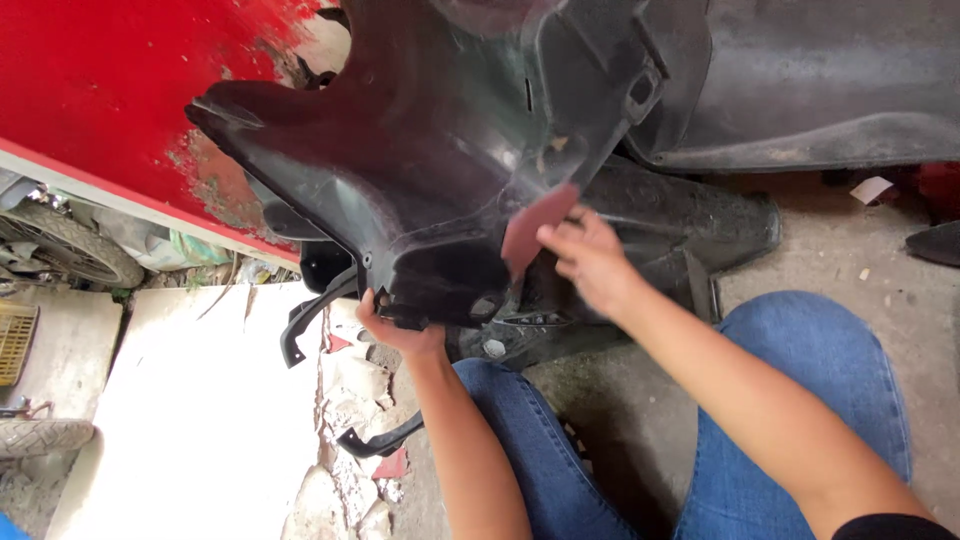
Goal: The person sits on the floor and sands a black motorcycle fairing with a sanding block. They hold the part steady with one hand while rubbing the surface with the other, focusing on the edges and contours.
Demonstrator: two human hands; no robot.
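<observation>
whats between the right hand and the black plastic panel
A reddish-brown sheet of sandpaper: in the head view the right hand pinches its lower edge and holds it against the black plastic panel, which the left hand grips from below.

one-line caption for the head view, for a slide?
Left hand grips the lower edge of a black plastic panel while the right hand presses reddish sandpaper against it.
</observation>
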